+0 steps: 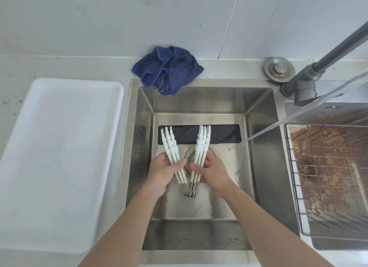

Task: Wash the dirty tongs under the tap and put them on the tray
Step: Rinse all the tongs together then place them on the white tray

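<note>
Several white tongs are stacked together over the steel sink (258, 147), spread open in a V. My left hand (162, 172) grips the left arms of the tongs (170, 145). My right hand (211, 170) grips the right arms of the tongs (202, 142). Their metal hinge ends (189, 192) meet low between my wrists. The grey tap (304, 89) at the right runs, and its water stream (298, 115) slants down to the sink floor right of the tongs, not on them. The white tray (59, 147) lies on the counter to the left with nothing in it.
A crumpled blue cloth (167, 69) hangs over the sink's back rim. A round metal drain cover (278, 68) sits on the counter behind the tap. To the right, a second basin holds a wire rack (326, 177) over a rusty-brown bottom.
</note>
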